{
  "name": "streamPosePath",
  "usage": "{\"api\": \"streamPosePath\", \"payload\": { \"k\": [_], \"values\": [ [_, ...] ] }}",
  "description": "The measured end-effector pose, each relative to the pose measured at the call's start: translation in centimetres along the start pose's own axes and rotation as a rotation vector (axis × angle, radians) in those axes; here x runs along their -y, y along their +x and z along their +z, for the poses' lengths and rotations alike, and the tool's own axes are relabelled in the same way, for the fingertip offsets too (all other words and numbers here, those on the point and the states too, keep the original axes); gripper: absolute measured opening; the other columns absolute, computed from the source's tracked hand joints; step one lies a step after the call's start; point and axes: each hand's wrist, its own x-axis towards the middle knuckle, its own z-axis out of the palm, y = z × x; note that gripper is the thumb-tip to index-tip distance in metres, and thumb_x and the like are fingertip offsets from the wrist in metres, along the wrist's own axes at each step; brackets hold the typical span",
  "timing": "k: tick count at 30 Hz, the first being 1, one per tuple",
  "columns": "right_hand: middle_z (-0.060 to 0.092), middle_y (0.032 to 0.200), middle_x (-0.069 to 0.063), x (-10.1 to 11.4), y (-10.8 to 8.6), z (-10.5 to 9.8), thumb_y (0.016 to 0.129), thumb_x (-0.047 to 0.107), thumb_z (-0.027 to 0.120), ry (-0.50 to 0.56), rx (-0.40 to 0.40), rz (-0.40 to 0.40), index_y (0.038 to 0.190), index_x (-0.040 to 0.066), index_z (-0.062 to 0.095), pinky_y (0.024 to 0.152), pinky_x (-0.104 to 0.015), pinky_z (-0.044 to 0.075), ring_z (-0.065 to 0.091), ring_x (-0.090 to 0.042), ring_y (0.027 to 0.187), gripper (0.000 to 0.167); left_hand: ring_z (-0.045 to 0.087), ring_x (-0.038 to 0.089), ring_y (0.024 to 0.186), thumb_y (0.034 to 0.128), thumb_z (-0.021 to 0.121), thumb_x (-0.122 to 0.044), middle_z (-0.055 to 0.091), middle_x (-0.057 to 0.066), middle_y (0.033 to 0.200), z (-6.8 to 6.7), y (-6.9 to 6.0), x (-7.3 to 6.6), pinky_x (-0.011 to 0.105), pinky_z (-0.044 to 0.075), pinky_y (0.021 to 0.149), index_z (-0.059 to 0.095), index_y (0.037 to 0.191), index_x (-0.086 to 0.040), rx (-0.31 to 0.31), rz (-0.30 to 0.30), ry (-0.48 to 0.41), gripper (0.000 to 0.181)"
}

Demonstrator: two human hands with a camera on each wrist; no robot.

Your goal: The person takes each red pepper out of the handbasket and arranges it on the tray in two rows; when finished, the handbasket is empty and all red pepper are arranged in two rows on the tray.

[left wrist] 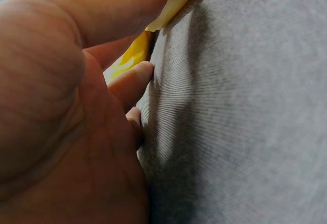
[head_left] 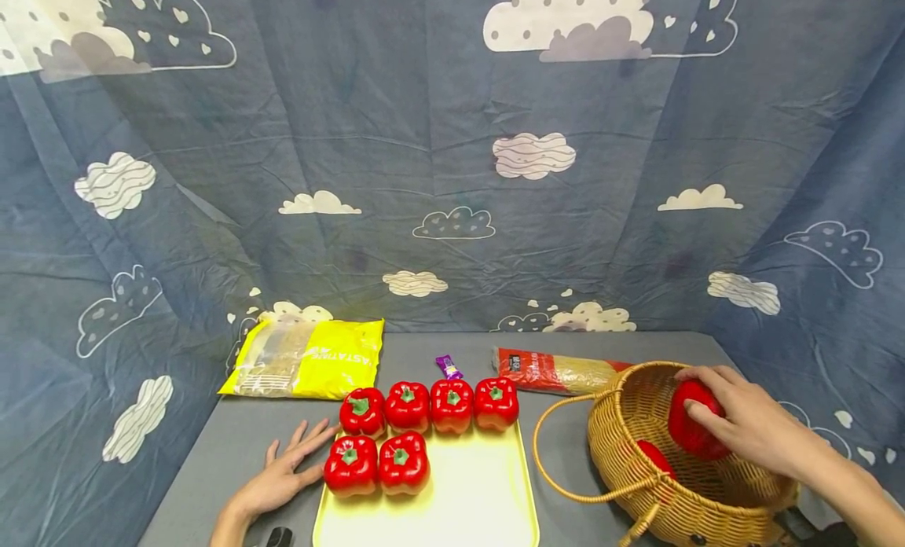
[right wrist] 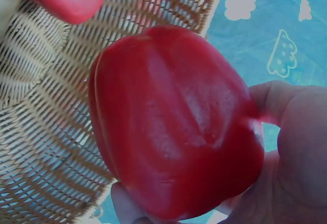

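Note:
My right hand grips a red bell pepper at the mouth of a wicker basket. In the right wrist view the thumb and fingers hold that pepper from its sides. Another red pepper lies inside the basket, partly hidden by the rim. Spread fingers of my left hand rest at the left edge of a pale yellow tray, the thumb near a pepper. On the tray several red peppers with green stems stand in two rows, the back row longer than the front.
Behind the tray lie a yellow pasta bag, a small purple wrapped sweet and a red packet of noodles. The basket's handle leans toward the tray. A black object sits at the front edge. Cloud-print cloth surrounds the table.

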Motion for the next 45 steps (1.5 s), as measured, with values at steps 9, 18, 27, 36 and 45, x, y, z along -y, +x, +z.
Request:
{"api": "streamPosePath", "payload": {
  "k": [9,18,27,36,45],
  "values": [
    [0.059,0.119,-0.021,0.9,-0.4,-0.4,0.096,0.017,0.068,0.011,-0.020,-0.005,0.126,0.005,0.059,0.073,-0.055,0.054,0.064,-0.041,0.100,0.033,-0.015,0.050,0.150,0.0996,0.062,-0.029,0.015,0.021,0.166,0.2,-0.2,0.1,0.072,-0.023,0.105,0.041,0.155,-0.016,0.011,0.010,-0.007,0.061],
    [0.056,0.122,-0.018,2.6,-0.6,-1.1,0.095,0.020,0.070,0.017,-0.100,-0.046,0.130,0.009,0.057,0.063,-0.042,0.056,0.063,-0.037,0.098,0.039,-0.013,0.049,0.151,0.0992,0.062,-0.033,0.017,0.019,0.166,0.1,-0.2,0.0,0.071,-0.021,0.107,0.041,0.155,-0.018,0.004,-0.004,0.019,0.062],
    [0.057,0.123,-0.010,4.4,-1.0,-1.7,0.089,0.019,0.077,-0.029,-0.245,-0.137,0.132,0.015,0.057,0.064,-0.030,0.053,0.062,-0.032,0.100,0.048,-0.013,0.047,0.152,0.0997,0.060,-0.037,0.016,0.018,0.167,0.0,0.0,0.1,0.070,-0.022,0.108,0.039,0.156,-0.021,0.003,-0.009,0.011,0.062],
    [0.053,0.124,-0.008,5.9,-1.3,-1.3,0.087,0.016,0.079,-0.011,-0.283,-0.163,0.130,0.017,0.060,0.071,-0.017,0.048,0.059,-0.029,0.101,0.047,-0.014,0.047,0.152,0.0996,0.061,-0.036,0.016,0.018,0.167,0.0,-0.1,0.2,0.070,-0.022,0.107,0.039,0.156,-0.020,0.003,-0.008,0.022,0.063],
    [0.050,0.129,-0.007,7.7,-1.5,-1.2,0.082,0.015,0.082,0.028,-0.266,-0.209,0.131,0.021,0.059,0.062,-0.025,0.054,0.059,-0.029,0.103,0.055,-0.014,0.048,0.151,0.0995,0.061,-0.034,0.015,0.019,0.167,-0.1,0.0,-0.1,0.071,-0.021,0.107,0.039,0.156,-0.019,0.001,-0.007,0.014,0.062]
  ]
}}
